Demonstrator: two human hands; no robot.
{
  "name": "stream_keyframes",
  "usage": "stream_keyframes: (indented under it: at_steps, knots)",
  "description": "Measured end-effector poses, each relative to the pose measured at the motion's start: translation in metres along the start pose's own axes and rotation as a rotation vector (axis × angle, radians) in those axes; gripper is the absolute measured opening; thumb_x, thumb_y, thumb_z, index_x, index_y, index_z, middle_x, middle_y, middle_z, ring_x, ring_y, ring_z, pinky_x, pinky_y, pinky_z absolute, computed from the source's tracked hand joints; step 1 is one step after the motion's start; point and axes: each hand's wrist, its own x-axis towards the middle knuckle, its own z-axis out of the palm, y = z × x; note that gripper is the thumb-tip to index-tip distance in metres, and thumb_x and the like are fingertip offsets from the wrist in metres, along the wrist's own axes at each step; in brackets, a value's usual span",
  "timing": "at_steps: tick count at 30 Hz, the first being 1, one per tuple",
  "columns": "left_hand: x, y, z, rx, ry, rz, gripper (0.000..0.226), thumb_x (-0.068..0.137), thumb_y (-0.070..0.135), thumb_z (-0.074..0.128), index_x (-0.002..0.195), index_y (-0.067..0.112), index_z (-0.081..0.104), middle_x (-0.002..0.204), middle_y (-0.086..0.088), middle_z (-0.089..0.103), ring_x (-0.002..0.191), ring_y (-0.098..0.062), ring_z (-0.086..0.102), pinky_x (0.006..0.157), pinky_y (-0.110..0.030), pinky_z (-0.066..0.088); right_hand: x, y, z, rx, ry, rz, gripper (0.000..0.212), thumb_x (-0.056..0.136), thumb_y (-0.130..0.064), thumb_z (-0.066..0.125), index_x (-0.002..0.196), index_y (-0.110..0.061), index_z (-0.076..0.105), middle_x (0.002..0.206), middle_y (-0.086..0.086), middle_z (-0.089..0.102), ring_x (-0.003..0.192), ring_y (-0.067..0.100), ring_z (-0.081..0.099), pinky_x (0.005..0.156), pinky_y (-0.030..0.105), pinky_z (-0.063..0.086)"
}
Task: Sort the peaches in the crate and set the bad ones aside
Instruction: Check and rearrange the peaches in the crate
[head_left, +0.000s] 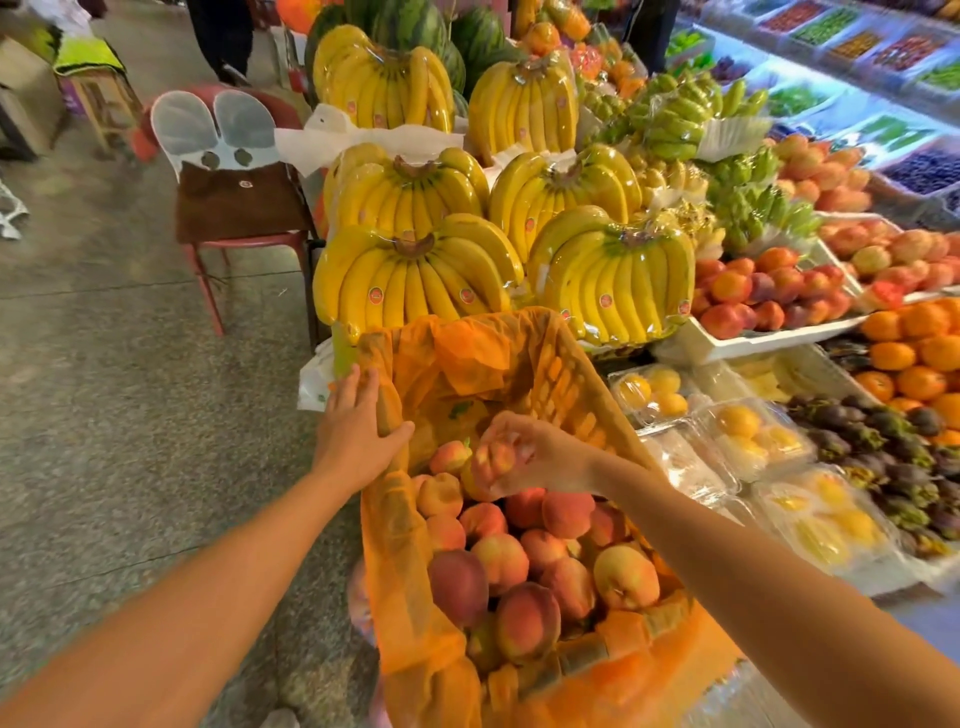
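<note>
Head view: crate (571, 374) holds peaches (524, 566); left hand (358, 431) flat on rim, right hand (543, 457) grips peach (493, 460).

Peaches (519, 561) in crate (566, 379); bananas (415, 280) behind, chair (239, 202) far L.

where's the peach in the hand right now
Head view, centre: the peach is gripped in the right hand, above the far end of the orange-lined crate, right of the left hand on its rim.

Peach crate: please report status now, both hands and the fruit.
Left hand flat on crate left rim. Right hand holds one peach above the pile. Orange liner bunched at far end.
</note>
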Motion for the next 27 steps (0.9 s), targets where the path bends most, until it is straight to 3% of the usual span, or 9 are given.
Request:
stream_keyframes:
  at_steps: [4, 9, 13, 17, 19, 23, 27]
  knots:
    - [-0.006, 0.003, -0.001, -0.011, -0.029, 0.01, 0.09, 0.089, 0.045, 0.058, 0.153, 0.017, 0.001, 0.161, -0.003, -0.007, 0.147, -0.026, -0.001, 0.116, -0.044, 0.015, 0.0, 0.008, 0.024, -0.4, -0.07, -0.017, 0.061, 0.071, -0.032, 0.081, 0.125, -0.027, 0.053, 0.115, 0.003, 0.046, 0.104, 0.024, 0.049, 0.088, 0.037, 0.046]
    - [-0.009, 0.0, 0.0, -0.045, -0.057, 0.023, 0.092, 0.09, 0.039, 0.059, 0.153, 0.019, -0.006, 0.16, -0.002, -0.009, 0.148, -0.022, 0.001, 0.115, -0.043, 0.021, 0.009, 0.006, 0.047, -0.536, -0.009, 0.04, 0.068, 0.076, -0.05, 0.071, 0.136, -0.031, 0.045, 0.114, 0.001, 0.045, 0.104, 0.025, 0.048, 0.086, 0.043, 0.047]
    - [-0.01, 0.0, 0.0, -0.056, -0.057, 0.025, 0.092, 0.09, 0.038, 0.059, 0.153, 0.018, -0.005, 0.16, -0.002, -0.009, 0.147, -0.023, 0.002, 0.115, -0.043, 0.021, 0.017, 0.004, 0.053, -0.552, 0.04, 0.023, 0.068, 0.08, -0.055, 0.066, 0.137, -0.025, 0.045, 0.12, 0.003, 0.047, 0.108, 0.025, 0.05, 0.083, 0.035, 0.043]
    - [-0.008, -0.003, 0.001, -0.043, -0.031, 0.046, 0.091, 0.088, 0.04, 0.06, 0.153, 0.018, 0.0, 0.161, -0.002, -0.005, 0.147, -0.024, 0.005, 0.115, -0.042, 0.021, 0.017, 0.006, 0.053, -0.527, 0.002, 0.019, 0.07, 0.079, -0.056, 0.067, 0.137, -0.022, 0.044, 0.123, 0.002, 0.045, 0.109, 0.023, 0.048, 0.085, 0.036, 0.044]
    - [-0.006, -0.005, 0.0, -0.031, 0.009, 0.061, 0.089, 0.087, 0.042, 0.061, 0.153, 0.016, 0.007, 0.161, -0.003, 0.0, 0.146, -0.025, 0.007, 0.114, -0.043, 0.021, 0.015, 0.006, 0.048, -0.471, -0.024, 0.024, 0.07, 0.08, -0.058, 0.066, 0.136, -0.022, 0.045, 0.124, 0.002, 0.045, 0.109, 0.021, 0.047, 0.09, 0.039, 0.045]
    - [0.004, -0.009, -0.002, 0.025, 0.138, 0.105, 0.076, 0.084, 0.046, 0.061, 0.146, 0.014, 0.029, 0.157, -0.009, 0.016, 0.143, -0.028, 0.015, 0.114, -0.043, 0.021, 0.016, 0.0, 0.039, -0.402, 0.02, 0.054, 0.061, 0.085, -0.062, 0.055, 0.126, -0.018, 0.055, 0.112, 0.004, 0.052, 0.097, 0.02, 0.053, 0.084, 0.04, 0.049]
    - [0.019, -0.016, -0.005, 0.012, 0.148, 0.163, 0.069, 0.082, 0.046, 0.064, 0.137, 0.014, 0.038, 0.154, -0.01, 0.021, 0.142, -0.03, 0.017, 0.111, -0.046, 0.026, 0.022, -0.014, 0.039, -0.345, 0.059, 0.12, 0.045, 0.093, -0.048, 0.054, 0.124, -0.016, 0.059, 0.111, 0.006, 0.058, 0.098, 0.019, 0.055, 0.086, 0.04, 0.05]
